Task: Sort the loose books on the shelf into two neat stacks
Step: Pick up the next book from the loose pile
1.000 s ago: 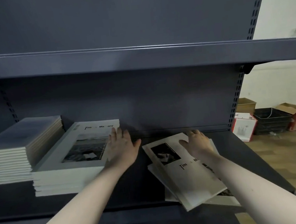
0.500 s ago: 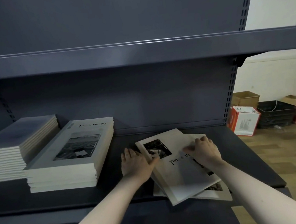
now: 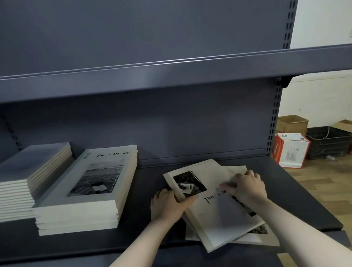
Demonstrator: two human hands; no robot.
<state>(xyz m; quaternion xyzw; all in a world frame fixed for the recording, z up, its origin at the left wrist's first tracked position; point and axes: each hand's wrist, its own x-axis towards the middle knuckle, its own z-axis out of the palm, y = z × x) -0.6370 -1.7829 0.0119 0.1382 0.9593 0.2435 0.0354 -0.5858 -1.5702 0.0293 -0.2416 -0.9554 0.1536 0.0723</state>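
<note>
Left fingers [image 3: 159, 197] curled round the near-left edge of the top pale paperback with the black-and-white photo cover [image 3: 213, 203], right fingers [image 3: 250, 174] bent and pressing on its upper right. Best lifted level with both hands, clear of the loose pale books beneath [image 3: 259, 236], askew at the dark grey metal shelf's [image 3: 297, 196] front. Then squared onto the matching photo-cover stack [image 3: 86, 199], beside the plain grey stack [image 3: 17, 178].

Dark grey metal shelf [image 3: 285, 189] w/ two neat book stacks at left: taller stack [image 3: 10, 194] far left, shorter stack [image 3: 81, 210] just beside it. Right of centre, loose books [image 3: 219, 220] lie skewed, overhanging the front edge.
</note>
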